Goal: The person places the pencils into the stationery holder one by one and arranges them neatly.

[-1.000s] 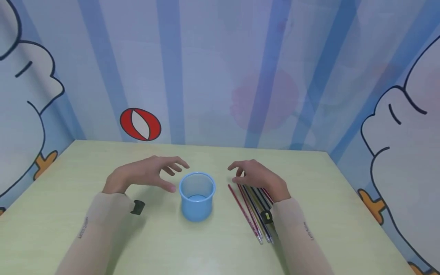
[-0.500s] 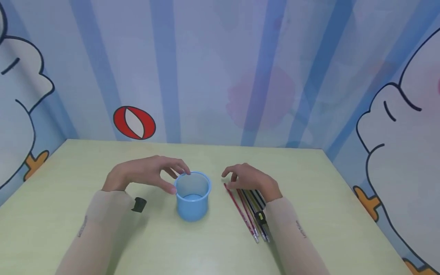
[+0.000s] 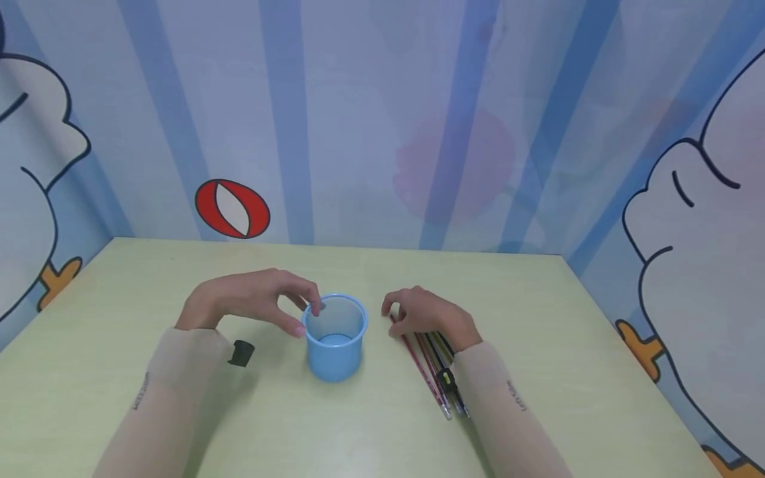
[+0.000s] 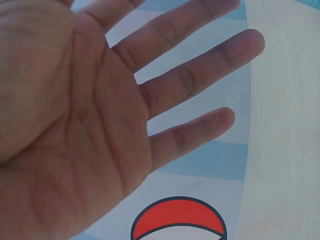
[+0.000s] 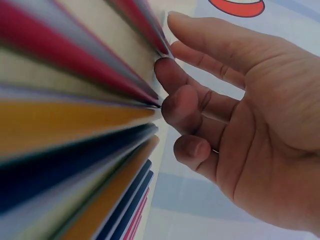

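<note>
A blue cup (image 3: 335, 364) stands upright on the table. At its left rim is my left hand (image 3: 257, 297), thumb beside the outside and a fingertip over the opening; firm contact cannot be told. Its fingers look spread and nearly straight in the left wrist view, where the hand (image 4: 120, 100) hides no cup. My right hand (image 3: 427, 312) hovers at the far ends of several pencils (image 3: 431, 380), partly covering them. In the right wrist view, thumb and bent fingers of that hand (image 5: 245, 100) surround the tip of a red pencil (image 5: 142, 22), with a gap between them.
The pale table (image 3: 287, 425) ends at a striped blue backdrop (image 3: 358, 133) with a printed red-and-white ball (image 3: 233, 208). Cloud-like figures are printed on both sides. Dark devices sit at the left wrist (image 3: 242, 353) and right wrist (image 3: 445, 380).
The left fingers have come over the cup's rim, and its thumb is beside the wall. The right hand has moved lower and left, toward the outermost red pencil's tip.
</note>
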{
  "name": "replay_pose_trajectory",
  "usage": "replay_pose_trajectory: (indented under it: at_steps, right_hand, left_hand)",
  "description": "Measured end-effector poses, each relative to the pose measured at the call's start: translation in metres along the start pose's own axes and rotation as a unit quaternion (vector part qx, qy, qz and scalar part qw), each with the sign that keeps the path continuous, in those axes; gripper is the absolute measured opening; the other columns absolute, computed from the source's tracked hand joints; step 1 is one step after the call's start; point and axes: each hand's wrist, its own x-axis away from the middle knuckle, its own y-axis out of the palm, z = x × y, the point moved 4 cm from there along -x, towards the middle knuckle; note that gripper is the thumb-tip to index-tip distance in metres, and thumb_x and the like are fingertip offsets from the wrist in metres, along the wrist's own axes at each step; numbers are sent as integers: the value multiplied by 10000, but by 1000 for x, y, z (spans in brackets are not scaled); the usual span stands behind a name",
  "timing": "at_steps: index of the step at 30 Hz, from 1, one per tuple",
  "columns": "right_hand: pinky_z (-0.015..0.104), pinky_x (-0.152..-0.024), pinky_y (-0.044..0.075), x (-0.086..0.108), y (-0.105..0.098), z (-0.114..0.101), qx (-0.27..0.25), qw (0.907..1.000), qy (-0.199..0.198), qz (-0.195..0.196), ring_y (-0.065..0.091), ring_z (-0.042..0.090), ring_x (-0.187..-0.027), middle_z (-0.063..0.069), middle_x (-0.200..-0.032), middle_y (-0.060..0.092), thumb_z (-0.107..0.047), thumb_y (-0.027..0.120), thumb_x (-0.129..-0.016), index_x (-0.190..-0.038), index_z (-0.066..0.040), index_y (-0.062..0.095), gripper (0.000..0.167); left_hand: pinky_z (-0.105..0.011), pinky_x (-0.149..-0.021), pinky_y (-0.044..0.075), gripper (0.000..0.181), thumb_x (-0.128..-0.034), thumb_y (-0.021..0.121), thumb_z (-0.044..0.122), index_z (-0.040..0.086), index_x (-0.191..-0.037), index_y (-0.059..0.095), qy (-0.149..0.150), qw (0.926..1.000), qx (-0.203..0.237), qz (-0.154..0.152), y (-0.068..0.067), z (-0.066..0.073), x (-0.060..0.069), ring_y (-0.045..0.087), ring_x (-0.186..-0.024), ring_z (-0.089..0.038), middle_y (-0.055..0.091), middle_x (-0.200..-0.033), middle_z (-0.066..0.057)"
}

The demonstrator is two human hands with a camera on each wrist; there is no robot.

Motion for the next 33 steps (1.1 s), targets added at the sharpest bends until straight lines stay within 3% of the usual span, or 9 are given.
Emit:
replay_pose_trajectory:
  at_steps: [8,22,27,33]
  right_hand:
    - [287,-671,447,-2,6,0,-5,10000,54,-36,535,134,-687,2,-806,623,-118,742,-901,-1080,-156,633,213]
    - [274,-627,441,-1,1,0,-85,9999,71,94,519,121,-625,4,-759,627,-75,726,-869,-1030,-126,630,194]
    - [284,-653,474,2,-10,1,-455,9982,-205,343,617,130,-686,-8,-811,680,-69,669,-901,-1120,-96,621,226]
    - [307,-643,477,7,-27,0,-840,9909,-569,889,657,237,-708,-5,-816,698,-89,634,-926,-1172,-98,603,248]
  left_hand:
    - [-552,-982,456,339,-826,829,295,134,-1051,633,-208,9998,-44,59,3,2,-2,578,-1219,-277,621,-1302,-39]
    - [-572,-988,444,325,-820,835,325,159,-944,584,-153,9996,-234,106,4,4,-1,563,-1235,-293,640,-1296,-38]
    - [-560,-989,447,307,-820,834,325,189,-936,585,-181,9994,-268,115,2,5,-2,576,-1221,-276,643,-1281,-31]
    - [-544,-977,459,316,-825,832,325,174,-949,584,-278,9993,-230,86,3,4,-3,588,-1200,-262,635,-1278,-27]
